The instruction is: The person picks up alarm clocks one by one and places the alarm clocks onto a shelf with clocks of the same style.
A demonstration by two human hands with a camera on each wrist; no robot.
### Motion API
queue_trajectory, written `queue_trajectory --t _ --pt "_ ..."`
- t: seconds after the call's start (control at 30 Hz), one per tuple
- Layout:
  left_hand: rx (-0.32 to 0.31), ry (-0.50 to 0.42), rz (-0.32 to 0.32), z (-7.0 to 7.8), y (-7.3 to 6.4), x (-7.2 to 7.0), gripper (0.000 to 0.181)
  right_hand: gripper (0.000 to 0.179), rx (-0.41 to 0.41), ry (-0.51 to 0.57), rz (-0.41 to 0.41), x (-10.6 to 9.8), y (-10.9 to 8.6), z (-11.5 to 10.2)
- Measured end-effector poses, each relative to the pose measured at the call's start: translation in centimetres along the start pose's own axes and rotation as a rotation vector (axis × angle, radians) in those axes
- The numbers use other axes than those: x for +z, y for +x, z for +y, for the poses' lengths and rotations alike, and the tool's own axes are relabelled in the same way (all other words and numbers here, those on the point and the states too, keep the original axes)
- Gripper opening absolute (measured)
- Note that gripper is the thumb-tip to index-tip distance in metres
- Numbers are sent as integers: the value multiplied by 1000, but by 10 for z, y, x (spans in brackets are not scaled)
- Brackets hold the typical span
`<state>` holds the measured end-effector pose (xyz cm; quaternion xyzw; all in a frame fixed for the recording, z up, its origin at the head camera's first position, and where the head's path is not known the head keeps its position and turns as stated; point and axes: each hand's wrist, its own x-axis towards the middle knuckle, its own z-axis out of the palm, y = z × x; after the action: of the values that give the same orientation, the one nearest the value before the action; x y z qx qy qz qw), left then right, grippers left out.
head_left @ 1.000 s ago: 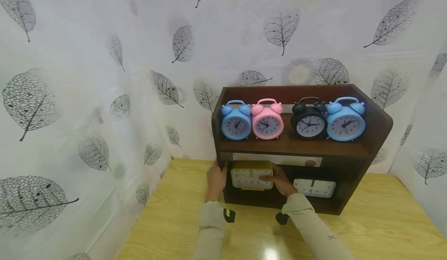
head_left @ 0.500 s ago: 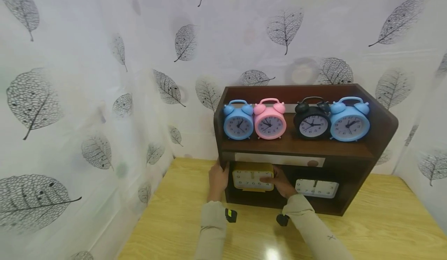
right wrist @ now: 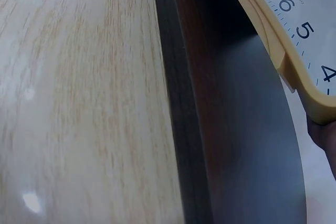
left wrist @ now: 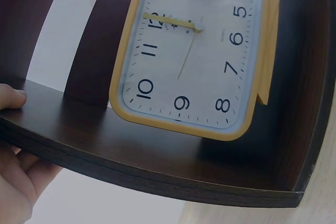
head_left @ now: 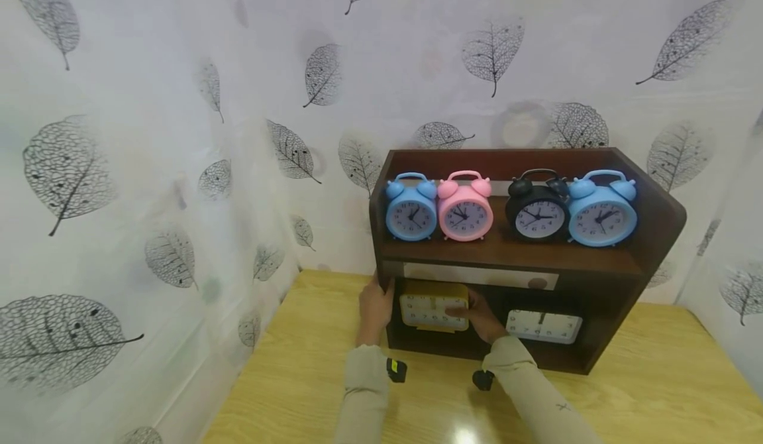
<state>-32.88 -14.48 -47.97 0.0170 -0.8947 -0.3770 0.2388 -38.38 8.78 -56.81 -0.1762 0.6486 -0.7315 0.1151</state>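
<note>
My right hand point(head_left: 481, 317) holds a yellow rectangular clock point(head_left: 411, 308) by its right end, thumb across the white dial. The clock is in the lower left part of a dark brown wooden shelf point(head_left: 524, 255). In the right wrist view, the clock's yellow base point(right wrist: 257, 19) shows over the shelf's bottom board, a gap beneath it. My left hand point(head_left: 375, 308) grips the shelf's left side panel point(left wrist: 131, 171), its thumb point(left wrist: 13, 98) on the inner face and its fingers outside. The right hand's fingers behind the clock are hidden.
On the upper shelf stand a small blue twin-bell alarm clock point(head_left: 411, 222), a pink one point(head_left: 466, 221), a black one point(head_left: 539, 219) and a larger blue one point(head_left: 603, 224). A white-faced rectangular clock point(head_left: 544, 327) stands lower right. The shelf rests on a wooden table point(head_left: 298, 364) before a leaf-patterned wall point(head_left: 238, 99).
The yellow clock has come down slightly within its compartment, with the right hand still holding it. The left hand keeps its grip on the panel. The head view has shifted a little.
</note>
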Motion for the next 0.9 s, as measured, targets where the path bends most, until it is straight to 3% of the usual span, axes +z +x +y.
queue_trajectory --t 0.23,0.4,0.9 --pt "3 -7 -8 0 -1 0 44 33 51 8 -7 6 -5 -10" --pt "7 -17 -5 0 0 0 44 32 25 16 -37 10 -6 -15" --pt "6 -5 -7 2 -1 -2 43 35 44 -2 -8 4 8 10"
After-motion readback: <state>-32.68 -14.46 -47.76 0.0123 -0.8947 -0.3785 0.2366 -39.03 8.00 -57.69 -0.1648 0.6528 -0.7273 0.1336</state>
